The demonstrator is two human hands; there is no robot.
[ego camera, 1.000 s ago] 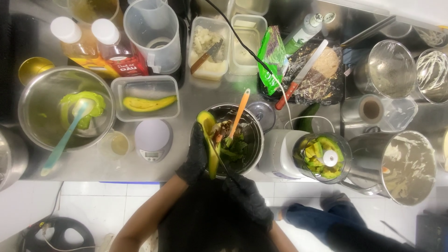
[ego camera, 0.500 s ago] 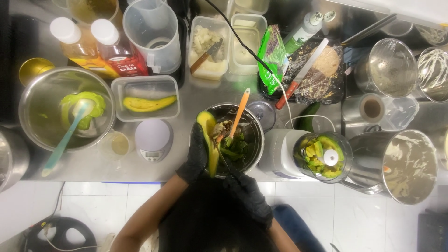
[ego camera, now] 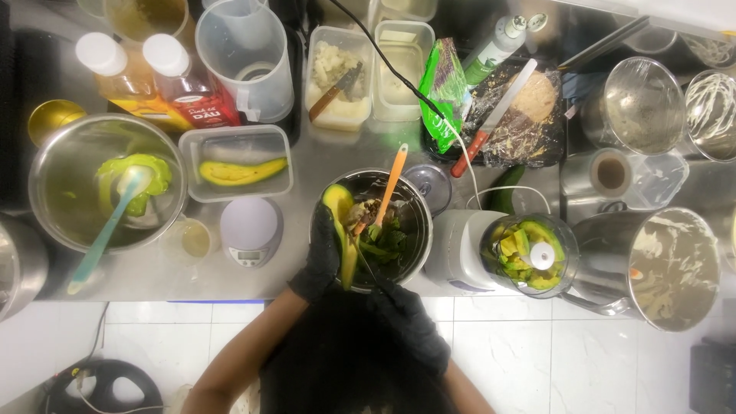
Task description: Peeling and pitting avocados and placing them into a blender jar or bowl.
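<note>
Her gloved left hand curls shut around an avocado half, tilted over the steel bowl just beyond it. The gloved right hand, knuckles up, grips a thin utensil angled toward the avocado.

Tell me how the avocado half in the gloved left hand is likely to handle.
The avocado half looks ripe, its cut flesh glossy, so it is probably slippery and would bruise under a firm squeeze. The left hand cradles it over the metal bowl; its curved skin would likely rock if set down.
</note>
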